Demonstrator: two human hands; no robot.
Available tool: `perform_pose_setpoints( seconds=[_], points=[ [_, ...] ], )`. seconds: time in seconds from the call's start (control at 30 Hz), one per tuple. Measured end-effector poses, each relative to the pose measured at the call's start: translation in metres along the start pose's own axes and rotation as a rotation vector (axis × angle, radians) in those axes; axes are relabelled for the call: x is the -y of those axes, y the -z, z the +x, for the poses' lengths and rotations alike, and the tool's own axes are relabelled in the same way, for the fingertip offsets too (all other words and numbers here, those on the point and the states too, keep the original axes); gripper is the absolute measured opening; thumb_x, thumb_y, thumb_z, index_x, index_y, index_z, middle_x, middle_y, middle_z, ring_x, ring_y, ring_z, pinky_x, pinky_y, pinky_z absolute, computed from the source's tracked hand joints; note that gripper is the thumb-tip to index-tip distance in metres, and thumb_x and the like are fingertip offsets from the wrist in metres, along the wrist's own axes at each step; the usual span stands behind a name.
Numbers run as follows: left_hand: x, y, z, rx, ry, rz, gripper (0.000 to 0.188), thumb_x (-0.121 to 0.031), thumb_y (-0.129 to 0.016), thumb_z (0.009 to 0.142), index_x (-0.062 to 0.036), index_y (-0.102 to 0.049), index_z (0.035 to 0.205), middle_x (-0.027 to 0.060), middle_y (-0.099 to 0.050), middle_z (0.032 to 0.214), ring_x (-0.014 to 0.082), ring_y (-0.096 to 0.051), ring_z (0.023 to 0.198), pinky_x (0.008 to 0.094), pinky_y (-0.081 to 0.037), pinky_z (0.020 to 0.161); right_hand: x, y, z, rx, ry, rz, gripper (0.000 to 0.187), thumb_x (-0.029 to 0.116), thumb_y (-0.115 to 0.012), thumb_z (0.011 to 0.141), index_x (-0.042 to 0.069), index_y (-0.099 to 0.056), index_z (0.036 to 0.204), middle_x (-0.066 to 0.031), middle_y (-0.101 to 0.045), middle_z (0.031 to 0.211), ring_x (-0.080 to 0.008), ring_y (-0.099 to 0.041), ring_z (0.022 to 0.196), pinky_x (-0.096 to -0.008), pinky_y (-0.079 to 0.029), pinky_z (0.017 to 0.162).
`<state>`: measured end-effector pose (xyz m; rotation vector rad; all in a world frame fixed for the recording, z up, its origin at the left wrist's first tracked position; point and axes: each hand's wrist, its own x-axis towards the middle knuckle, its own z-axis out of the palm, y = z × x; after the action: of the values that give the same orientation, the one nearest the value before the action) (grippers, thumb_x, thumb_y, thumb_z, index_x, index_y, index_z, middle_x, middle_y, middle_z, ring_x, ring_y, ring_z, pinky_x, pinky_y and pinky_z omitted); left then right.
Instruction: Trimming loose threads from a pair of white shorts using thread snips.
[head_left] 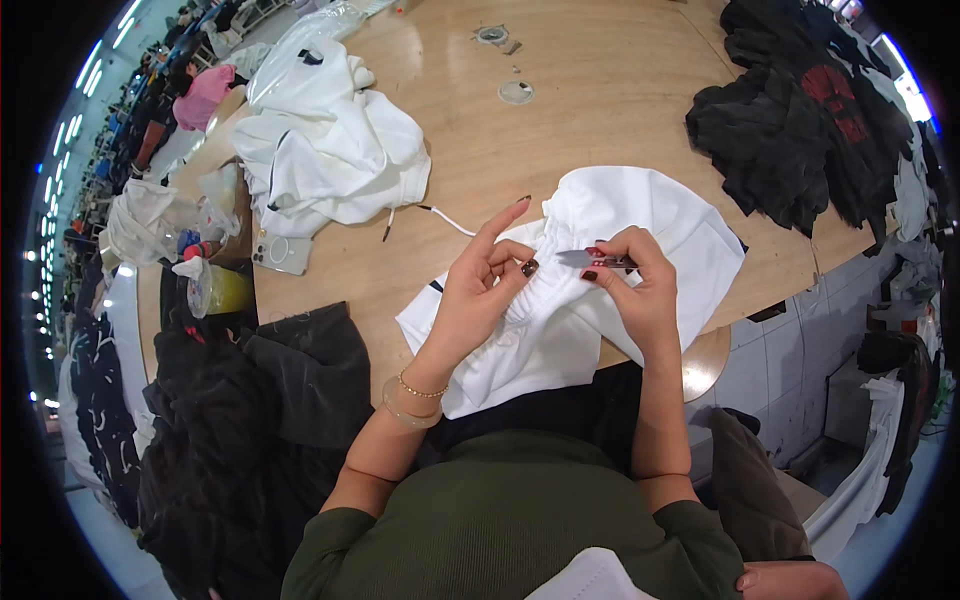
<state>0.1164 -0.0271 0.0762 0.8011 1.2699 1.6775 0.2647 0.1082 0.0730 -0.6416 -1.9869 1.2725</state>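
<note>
White shorts (650, 215) with a gathered elastic waistband lie across the near edge of the table in front of me. A white drawstring (450, 220) with a dark tip runs out from them to the left. My right hand (640, 280) is closed round small thread snips (575, 258), whose blades point left over the waistband. Just left of the blades, my left hand (485, 285) is above the waistband with its index finger raised. Its thumb and middle finger are pinched together; whatever is between them is too small to see.
White garments (330, 150) lie heaped at the far left, with a phone (282, 252) beside them. Dark garments (790, 130) cover the far right, and more black cloth (240, 430) hangs at the near left. A cup of yellow drink (222, 290) stands left of the phone.
</note>
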Motion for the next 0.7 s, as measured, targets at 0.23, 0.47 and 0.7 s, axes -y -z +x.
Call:
perform_pose_setpoints(
  seconds=[0.23,0.47,0.7],
  points=[
    [-0.002,0.004,0.0,0.01,0.007,0.067,0.061,0.007,-0.05,0.087,-0.0072,-0.031,0.144,0.0009,-0.057,0.092,0.0046,-0.05,0.083,0.0179,-0.039,0.076,0.011,-0.007,0.013,0.113,0.028,-0.008,0.021,0.001,-0.074,0.069,-0.001,-0.057,0.081,-0.0066,-0.055,0.075,-0.0194,-0.051,0.073,-0.0285,-0.043,0.066],
    [-0.003,0.002,0.002,-0.008,0.012,0.049,0.066,0.008,-0.05,0.087,-0.009,-0.027,0.146,0.0007,-0.058,0.094,0.0045,-0.051,0.084,0.0181,-0.04,0.076,-0.002,0.0,0.013,0.098,-0.07,0.197,0.022,0.0,-0.074,0.068,-0.001,-0.056,0.081,-0.0037,-0.054,0.076,-0.0171,-0.05,0.075,-0.0281,-0.042,0.066],
    [-0.008,0.003,0.003,0.009,0.013,0.046,0.067,0.01,-0.048,0.085,-0.0092,-0.027,0.146,0.0007,-0.059,0.097,0.0039,-0.05,0.084,0.0179,-0.04,0.076,0.007,0.008,0.021,0.11,0.057,0.071,0.022,0.0,-0.074,0.068,-0.001,-0.058,0.083,-0.0043,-0.055,0.078,-0.0184,-0.048,0.078,-0.0281,-0.042,0.067]
  ],
)
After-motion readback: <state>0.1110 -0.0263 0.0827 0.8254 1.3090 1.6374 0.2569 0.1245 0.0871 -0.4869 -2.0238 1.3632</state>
